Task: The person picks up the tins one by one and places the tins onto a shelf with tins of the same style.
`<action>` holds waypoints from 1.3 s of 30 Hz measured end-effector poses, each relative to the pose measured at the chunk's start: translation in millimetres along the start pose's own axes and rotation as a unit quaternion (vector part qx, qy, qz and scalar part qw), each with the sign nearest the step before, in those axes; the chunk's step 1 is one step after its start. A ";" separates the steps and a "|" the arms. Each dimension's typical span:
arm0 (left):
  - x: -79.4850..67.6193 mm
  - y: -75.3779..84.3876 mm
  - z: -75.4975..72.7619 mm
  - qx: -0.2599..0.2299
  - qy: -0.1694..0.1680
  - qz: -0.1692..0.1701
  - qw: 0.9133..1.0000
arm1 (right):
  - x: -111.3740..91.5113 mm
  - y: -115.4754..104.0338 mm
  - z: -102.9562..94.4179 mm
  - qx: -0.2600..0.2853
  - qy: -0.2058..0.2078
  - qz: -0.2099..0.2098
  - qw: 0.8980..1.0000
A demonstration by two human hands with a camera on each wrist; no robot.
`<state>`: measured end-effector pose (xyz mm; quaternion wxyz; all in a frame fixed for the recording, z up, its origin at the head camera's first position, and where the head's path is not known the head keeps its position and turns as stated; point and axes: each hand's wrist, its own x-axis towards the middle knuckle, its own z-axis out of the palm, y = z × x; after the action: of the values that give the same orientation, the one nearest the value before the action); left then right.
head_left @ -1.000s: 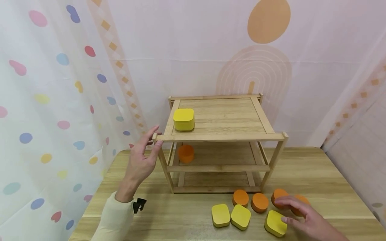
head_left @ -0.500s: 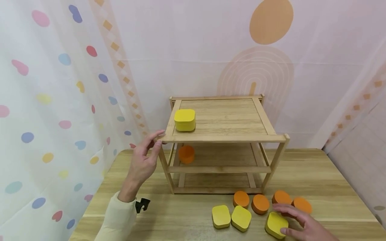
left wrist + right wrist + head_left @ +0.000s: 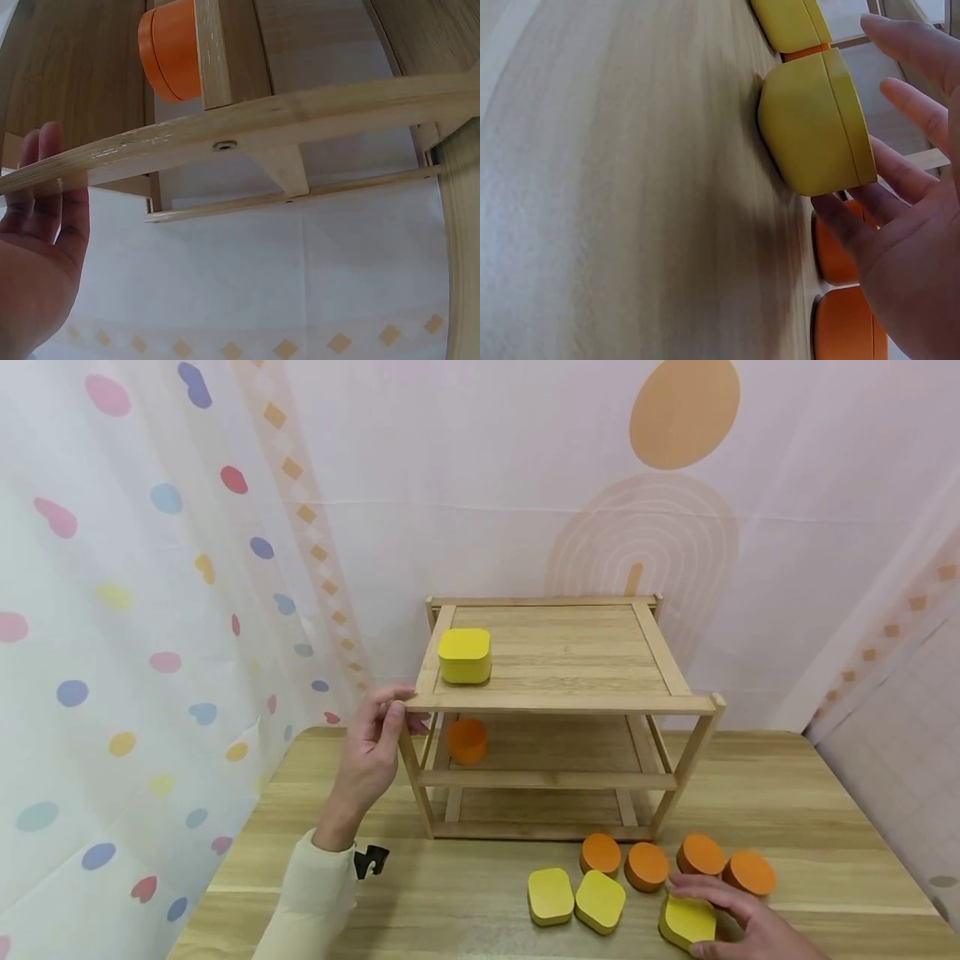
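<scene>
Right hand (image 3: pixel 750 931): fingers spread, loosely bent about a yellow box (image 3: pixel 686 922) on the table, some at its edge; no closed pinch seen. Left hand (image 3: pixel 367 760): thumb and fingers round the near corner of a wooden rack (image 3: pixel 555 703). Box probably light, stiff, smooth enough to slip; best taken by opposite side walls, below the seam, in case the top lifts off. Just beyond the right hand, orange boxes (image 3: pixel 750 872); left of it, two more yellow boxes (image 3: pixel 551 895). Right wrist view gives the seam and lower fingers, hidden from the head; left wrist view, a screw (image 3: pixel 225 146) under the rail.
</scene>
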<state>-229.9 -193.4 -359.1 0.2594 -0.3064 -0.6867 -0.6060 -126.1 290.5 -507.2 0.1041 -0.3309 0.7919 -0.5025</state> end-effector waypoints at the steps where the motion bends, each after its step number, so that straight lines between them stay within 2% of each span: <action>1: 0.0 -0.7 0.3 -0.003 0.000 0.001 1.000 | -0.1 1.5 0.3 -0.001 0.000 -0.006 1.000; 6: -0.6 -4.7 1.6 -0.017 0.004 0.006 1.000 | -0.7 9.2 1.4 0.002 -0.009 -0.033 0.999; 15: 2.3 -6.1 4.8 -0.040 0.015 0.017 0.999 | -2.0 13.0 -0.9 -0.021 -0.003 -0.007 1.000; 20: 1.1 -7.8 5.9 -0.051 0.016 0.030 0.998 | -5.6 13.9 -0.5 -0.006 -0.003 0.019 1.000; 26: 1.6 -9.0 8.6 -0.062 0.017 0.041 0.997 | -6.8 15.3 3.4 -0.038 0.016 -0.003 0.999; 30: 2.9 -8.1 9.7 -0.048 0.020 0.030 0.998 | -6.7 14.9 2.5 -0.058 0.019 0.001 0.998; 39: 1.6 -7.6 10.7 -0.059 0.029 0.035 0.997 | -6.7 12.4 3.6 -0.045 0.013 -0.007 0.999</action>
<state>-236.3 -183.1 -364.5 0.2817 -0.3275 -0.6308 -0.6446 -124.4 295.6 -520.7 0.0757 -0.3339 0.8128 -0.4713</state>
